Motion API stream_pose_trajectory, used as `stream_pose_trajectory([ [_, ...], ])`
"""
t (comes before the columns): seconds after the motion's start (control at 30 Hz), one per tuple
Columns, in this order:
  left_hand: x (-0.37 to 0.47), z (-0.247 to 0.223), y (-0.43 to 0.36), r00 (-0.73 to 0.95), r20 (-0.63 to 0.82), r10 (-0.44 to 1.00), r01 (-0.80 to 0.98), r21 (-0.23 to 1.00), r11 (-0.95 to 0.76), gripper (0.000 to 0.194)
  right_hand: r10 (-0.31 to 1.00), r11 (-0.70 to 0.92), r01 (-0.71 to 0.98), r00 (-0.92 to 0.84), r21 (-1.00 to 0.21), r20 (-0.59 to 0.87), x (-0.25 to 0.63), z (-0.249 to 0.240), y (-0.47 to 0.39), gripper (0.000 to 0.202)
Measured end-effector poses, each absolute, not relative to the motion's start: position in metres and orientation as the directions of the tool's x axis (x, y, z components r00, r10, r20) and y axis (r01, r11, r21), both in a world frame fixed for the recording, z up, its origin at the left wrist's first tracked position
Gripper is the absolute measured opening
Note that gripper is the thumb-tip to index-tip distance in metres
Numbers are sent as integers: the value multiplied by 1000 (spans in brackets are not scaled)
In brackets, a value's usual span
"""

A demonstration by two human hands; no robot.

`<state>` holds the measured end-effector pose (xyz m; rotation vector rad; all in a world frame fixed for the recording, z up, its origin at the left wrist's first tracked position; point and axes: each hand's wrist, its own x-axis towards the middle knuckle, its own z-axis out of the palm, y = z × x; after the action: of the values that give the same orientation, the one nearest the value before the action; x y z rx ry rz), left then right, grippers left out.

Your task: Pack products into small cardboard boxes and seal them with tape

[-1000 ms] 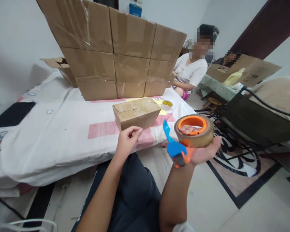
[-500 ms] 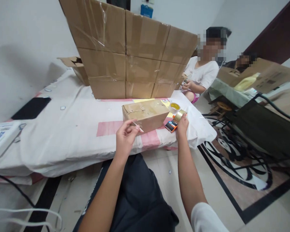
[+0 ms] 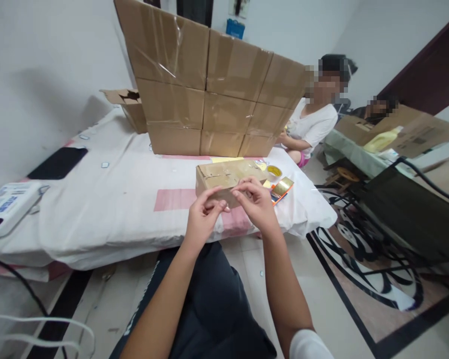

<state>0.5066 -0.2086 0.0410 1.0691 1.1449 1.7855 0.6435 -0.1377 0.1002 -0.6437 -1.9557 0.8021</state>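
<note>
Left hand [image 3: 203, 214]: pinching small clear scrap [image 3: 227, 207]
Right hand [image 3: 257, 205]: fingertips bunched; cannot tell grasp
Carton [image 3: 224, 172]: on cloth [image 3: 123, 204], beyond both hands
Tape dispenser [image 3: 283, 187]: right of carton

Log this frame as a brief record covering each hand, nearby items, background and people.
Left hand: fingertips pinching a small shiny piece, too small to identify
Right hand: thumb and forefinger close together; grip unclear
Beyond hands: small carton
Right of carton: tape dispenser, yellow-cored roll
Background: carton stack
Surface: pale cloth
People: person in white top; another farther back
</note>
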Motion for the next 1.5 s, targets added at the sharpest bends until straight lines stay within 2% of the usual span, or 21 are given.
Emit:
stream_pose_trajectory([
  [0.17, 505, 43, -211, -430, 214, 877, -146, 942, -302, 53, 648, 730, 195, -503, -655, 572, 640, 113, -134, 13],
  [0.3, 504, 42, -213, -470, 224, 854, -121, 942, -313, 51, 723, 623, 149, -484, -768, 493, 639, 114, -137, 29],
  [0.37, 503, 42, -214, -478, 225, 849, -118, 941, -316, 50, 768, 560, 128, -450, -818, 456, 639, 114, -137, 31],
  [0.43, 502, 42, -215, -479, 234, 846, -118, 938, -326, 50, 789, 514, 132, -461, -847, 407, 637, 112, -136, 29],
  [0.53, 500, 43, -215, -472, 249, 846, -109, 935, -336, 49, 803, 468, 147, -482, -871, 350, 630, 108, -136, 41],
  [0.63, 499, 43, -216, -480, 246, 842, -81, 944, -321, 50, 810, 485, 90, -421, -870, 408, 621, 107, -137, 33],
  [0.8, 491, 41, -218, -531, 156, 833, 7, 984, -180, 55, 767, 627, 95, -249, -774, 591, 622, 126, -132, 16],
  [0.9, 482, 38, -218, -595, 211, 775, 80, 976, -204, 52, 754, 612, 66, -351, -788, 556, 625, 142, -120, 21],
  [1.03, 475, 33, -216, -651, 287, 703, 142, 955, -259, 49, 715, 514, 21, -564, -857, 414, 612, 147, -95, 32],
  [1.13, 472, 29, -214, -608, 361, 708, 215, 932, -291, 49, 679, 453, 89, -680, -887, 279, 591, 138, -77, 36],
  [1.23, 470, 23, -212, -464, 434, 772, 396, 881, -258, 52, 681, 414, 190, -713, -890, 164, 571, 125, -67, 35],
  [1.33, 468, 18, -208, -353, 432, 830, 568, 804, -176, 50, 688, 383, 222, -716, -897, 117, 562, 115, -65, 38],
  [1.5, 471, 11, -202, -348, 422, 837, 610, 780, -139, 47, 688, 421, 248, -714, -872, 129, 562, 103, -67, 37],
])
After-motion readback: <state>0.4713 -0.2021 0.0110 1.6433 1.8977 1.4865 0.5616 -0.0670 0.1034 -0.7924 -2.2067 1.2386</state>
